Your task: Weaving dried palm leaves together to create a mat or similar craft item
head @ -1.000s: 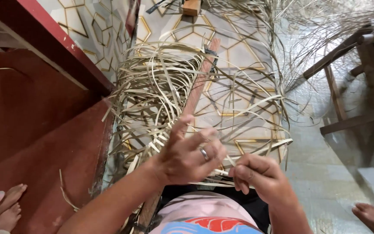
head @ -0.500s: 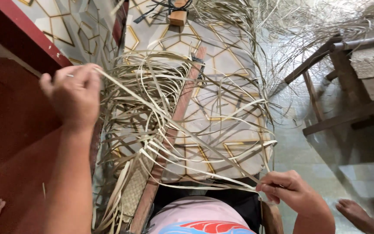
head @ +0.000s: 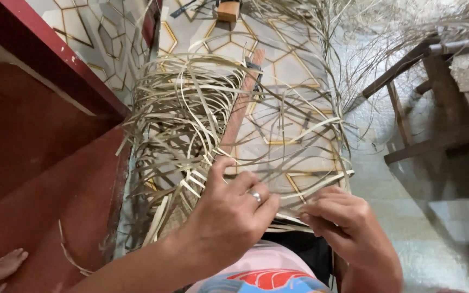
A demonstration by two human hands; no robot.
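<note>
Straw strips [head: 202, 125] (pale, tangled) pinched by left hand [head: 233, 212] and right hand [head: 338, 218].

Pale straw-coloured strips [head: 191, 119] fan over a cream floor [head: 294, 70] patterned with gold geometric lines, beside dark red woodwork [head: 39, 135]; a silver ring [head: 255, 196] glints.

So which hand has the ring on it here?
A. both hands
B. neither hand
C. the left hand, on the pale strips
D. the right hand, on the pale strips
C: a silver ring shows on a finger of the left hand, which rests on the pale woven strips, while the right hand beside it pinches a strip and shows no ring.
</note>
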